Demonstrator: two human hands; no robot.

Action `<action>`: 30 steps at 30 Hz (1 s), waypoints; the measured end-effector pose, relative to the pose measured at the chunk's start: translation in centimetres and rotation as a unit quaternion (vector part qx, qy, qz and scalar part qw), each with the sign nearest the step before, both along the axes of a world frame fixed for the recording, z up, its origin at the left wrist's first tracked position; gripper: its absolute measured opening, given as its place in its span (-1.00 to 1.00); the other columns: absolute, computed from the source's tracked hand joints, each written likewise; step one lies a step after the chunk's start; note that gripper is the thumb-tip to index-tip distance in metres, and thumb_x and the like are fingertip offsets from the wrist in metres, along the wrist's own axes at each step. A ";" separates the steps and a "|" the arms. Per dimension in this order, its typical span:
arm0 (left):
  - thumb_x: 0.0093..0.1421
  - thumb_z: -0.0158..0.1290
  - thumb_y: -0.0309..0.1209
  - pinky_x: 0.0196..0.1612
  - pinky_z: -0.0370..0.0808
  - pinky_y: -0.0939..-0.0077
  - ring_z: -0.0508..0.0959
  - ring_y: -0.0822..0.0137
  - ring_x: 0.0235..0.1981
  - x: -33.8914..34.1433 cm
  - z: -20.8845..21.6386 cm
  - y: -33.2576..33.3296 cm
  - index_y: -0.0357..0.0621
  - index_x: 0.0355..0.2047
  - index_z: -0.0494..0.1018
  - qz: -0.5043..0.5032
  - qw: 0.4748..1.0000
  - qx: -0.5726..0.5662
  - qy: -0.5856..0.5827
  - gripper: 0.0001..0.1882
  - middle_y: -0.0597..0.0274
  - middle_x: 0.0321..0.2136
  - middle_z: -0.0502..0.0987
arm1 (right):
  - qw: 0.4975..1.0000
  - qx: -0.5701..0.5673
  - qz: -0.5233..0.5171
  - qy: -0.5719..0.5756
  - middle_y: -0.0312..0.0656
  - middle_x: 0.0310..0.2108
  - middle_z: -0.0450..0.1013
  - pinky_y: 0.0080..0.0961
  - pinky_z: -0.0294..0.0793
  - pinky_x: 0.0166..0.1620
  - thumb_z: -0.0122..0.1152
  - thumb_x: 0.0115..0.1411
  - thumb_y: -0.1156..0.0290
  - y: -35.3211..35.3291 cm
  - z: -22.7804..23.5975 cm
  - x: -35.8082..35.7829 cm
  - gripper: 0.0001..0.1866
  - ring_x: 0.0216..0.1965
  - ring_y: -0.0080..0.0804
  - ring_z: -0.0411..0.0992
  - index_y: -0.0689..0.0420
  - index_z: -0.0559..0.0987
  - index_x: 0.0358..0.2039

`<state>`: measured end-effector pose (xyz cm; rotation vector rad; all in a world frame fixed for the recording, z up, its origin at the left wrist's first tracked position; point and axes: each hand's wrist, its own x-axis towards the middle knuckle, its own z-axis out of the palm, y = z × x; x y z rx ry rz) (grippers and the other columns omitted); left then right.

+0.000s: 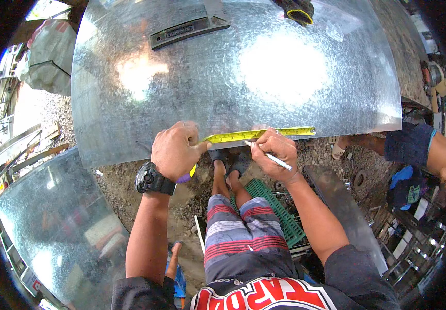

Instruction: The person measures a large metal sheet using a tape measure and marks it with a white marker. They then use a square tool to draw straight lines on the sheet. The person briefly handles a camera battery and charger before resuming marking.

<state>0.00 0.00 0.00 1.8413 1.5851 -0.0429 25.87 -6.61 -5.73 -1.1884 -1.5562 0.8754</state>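
A shiny galvanized metal sheet lies in front of me. The yellow tape measure has its blade stretched left to right along the sheet's near edge. My left hand, a black watch on its wrist, is closed on the blade's left end, thumb pressed near the edge. Below that hand a yellow and purple rounded edge shows; whether it is the tape's case I cannot tell. My right hand grips a slim white pen, its tip at the sheet beside the blade, fingers touching the tape.
Toward the far side of the sheet lie a dark bar with a pale metal blade and a dark, yellow-rimmed thing. A second metal sheet is at lower left. At right are another person's leg and a dark cap. A green crate stands below.
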 end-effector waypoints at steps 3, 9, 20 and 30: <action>0.10 0.39 -0.13 -0.22 0.50 -0.03 0.63 -0.16 -0.30 -0.1 0.0 0.0 -0.17 -0.47 0.52 -0.004 1.000 0.000 -0.002 -0.62 -0.02 -0.40 0.58 | 1.000 0.021 -0.003 -0.013 -0.19 -0.58 0.44 -0.35 0.40 -0.40 0.38 0.06 0.72 0.0 0.0 -0.2 -0.66 -0.55 -0.31 0.38 0.13 0.37 -0.63; 0.11 0.39 -0.14 -0.21 0.50 -0.03 0.63 -0.16 -0.29 0.0 -0.1 -0.2 -0.16 -0.46 0.52 -0.002 1.000 0.004 -0.004 -0.63 -0.01 -0.39 0.59 | 0.999 0.032 -0.002 -0.022 -0.18 -0.58 0.46 -0.33 0.42 -0.39 0.38 0.03 0.73 -0.2 -0.2 -0.2 -0.66 -0.54 -0.28 0.41 0.14 0.37 -0.62; 0.11 0.38 -0.15 -0.18 0.52 -0.03 0.64 -0.14 -0.28 0.0 0.0 -0.1 -0.18 -0.46 0.53 -0.006 1.000 0.006 -0.005 -0.63 0.01 -0.36 0.60 | 0.999 0.041 -0.006 -0.035 -0.17 -0.56 0.46 -0.36 0.44 -0.40 0.38 0.02 0.73 -0.1 -0.3 -0.4 -0.65 -0.53 -0.27 0.44 0.14 0.36 -0.61; 0.10 0.38 -0.15 -0.17 0.54 -0.01 0.65 -0.12 -0.27 -0.3 -0.3 -0.1 -0.19 -0.43 0.55 -0.010 1.000 0.009 -0.003 -0.64 0.02 -0.36 0.61 | 0.998 0.052 -0.008 -0.047 -0.16 -0.56 0.45 -0.33 0.47 -0.38 0.39 0.01 0.73 0.0 -0.1 -0.7 -0.66 -0.54 -0.24 0.45 0.13 0.37 -0.60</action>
